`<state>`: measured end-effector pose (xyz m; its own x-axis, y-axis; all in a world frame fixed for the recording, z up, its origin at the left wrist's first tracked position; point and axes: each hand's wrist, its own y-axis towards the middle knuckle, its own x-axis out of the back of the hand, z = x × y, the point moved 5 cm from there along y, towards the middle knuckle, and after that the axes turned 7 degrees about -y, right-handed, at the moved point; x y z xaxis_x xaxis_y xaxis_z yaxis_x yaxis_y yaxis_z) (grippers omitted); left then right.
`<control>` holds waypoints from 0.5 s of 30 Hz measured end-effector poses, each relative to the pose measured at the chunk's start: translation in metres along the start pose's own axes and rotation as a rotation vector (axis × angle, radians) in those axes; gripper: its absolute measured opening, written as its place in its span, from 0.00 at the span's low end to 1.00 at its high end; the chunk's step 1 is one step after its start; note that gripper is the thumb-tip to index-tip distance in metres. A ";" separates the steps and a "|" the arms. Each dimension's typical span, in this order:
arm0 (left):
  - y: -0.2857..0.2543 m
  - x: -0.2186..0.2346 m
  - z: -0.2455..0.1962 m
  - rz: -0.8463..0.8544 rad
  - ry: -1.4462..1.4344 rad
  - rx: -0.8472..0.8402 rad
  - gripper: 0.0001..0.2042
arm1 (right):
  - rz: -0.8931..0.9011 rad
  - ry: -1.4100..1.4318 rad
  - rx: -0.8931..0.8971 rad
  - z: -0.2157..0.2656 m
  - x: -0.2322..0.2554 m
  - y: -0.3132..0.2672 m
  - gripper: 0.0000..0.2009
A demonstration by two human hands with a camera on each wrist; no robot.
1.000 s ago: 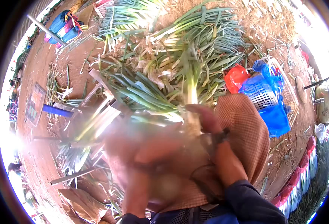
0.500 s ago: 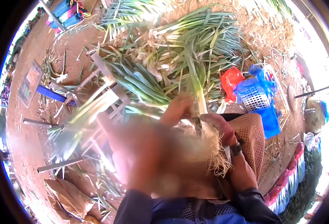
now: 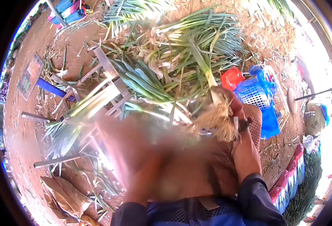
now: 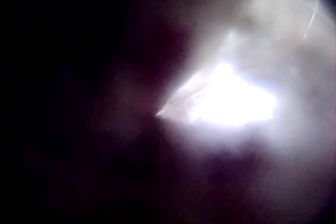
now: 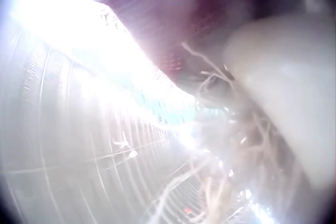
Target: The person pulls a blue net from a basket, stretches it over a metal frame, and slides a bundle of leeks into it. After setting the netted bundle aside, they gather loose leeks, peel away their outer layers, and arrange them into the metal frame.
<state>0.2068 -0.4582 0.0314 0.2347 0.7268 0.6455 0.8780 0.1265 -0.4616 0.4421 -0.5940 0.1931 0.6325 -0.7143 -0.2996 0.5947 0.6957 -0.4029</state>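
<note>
In the head view my right hand [image 3: 232,101] grips a leek [image 3: 207,77] low on its stalk, close to the roots. The leek's green top points up and away, while its bushy pale roots [image 3: 216,120] hang toward my lap. The right wrist view shows a white stalk [image 5: 294,98] at close range with thin roots [image 5: 215,182] beside it. My left hand [image 3: 122,148] is over my lap to the left, mostly veiled by a blurred patch, so I cannot tell how its fingers lie. Only darkness and glare show in the left wrist view.
A metal rack [image 3: 122,88] on the left bears a bundle of leeks [image 3: 96,103]. Heaped leeks [image 3: 147,81] cover the ground ahead. A crate with blue plastic [image 3: 269,120] and a red bag [image 3: 232,78] stand right. Brown sheeting [image 3: 66,197] lies lower left.
The right hand has moved up and forward with the leek, and the roots have come into view and swung up. The left hand's fingers, beside the stalk half a second ago, have drawn back left.
</note>
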 end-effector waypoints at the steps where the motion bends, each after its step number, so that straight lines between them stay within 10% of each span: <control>1: -0.004 -0.005 0.015 0.052 0.080 0.131 0.12 | -0.022 -0.019 -0.011 0.007 0.001 0.012 0.15; 2: -0.001 -0.001 0.024 0.045 0.085 0.125 0.12 | 0.039 -0.416 0.309 0.026 -0.003 0.003 0.16; 5: -0.002 0.047 -0.001 0.196 0.276 0.037 0.16 | 0.192 -0.503 0.316 0.043 -0.016 -0.006 0.18; 6: -0.004 0.077 -0.018 -0.036 0.071 0.062 0.17 | 0.039 -1.368 0.712 0.067 -0.053 -0.041 0.20; 7: -0.007 0.102 -0.029 -0.264 -0.137 0.090 0.19 | 0.087 -1.411 0.808 0.067 -0.073 -0.058 0.18; 9: -0.003 0.117 -0.062 -0.049 -1.027 0.082 0.22 | 0.025 -1.452 0.805 0.034 -0.074 -0.073 0.14; 11: 0.012 0.104 -0.093 0.203 -1.594 -0.032 0.25 | 0.042 -0.738 -0.108 0.000 -0.098 -0.070 0.12; 12: 0.028 0.081 -0.092 0.373 -1.821 -0.269 0.26 | 0.062 -0.929 0.098 -0.018 -0.103 -0.073 0.14; 15: 0.019 0.062 -0.083 0.284 -1.818 -0.018 0.17 | -0.002 -0.650 -0.059 -0.084 -0.093 -0.068 0.17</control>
<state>0.2732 -0.4669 0.1133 -0.3174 0.4686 -0.8245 0.9039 -0.1133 -0.4124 0.3012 -0.5808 0.1761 0.8134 -0.5108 0.2782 0.5799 0.6756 -0.4552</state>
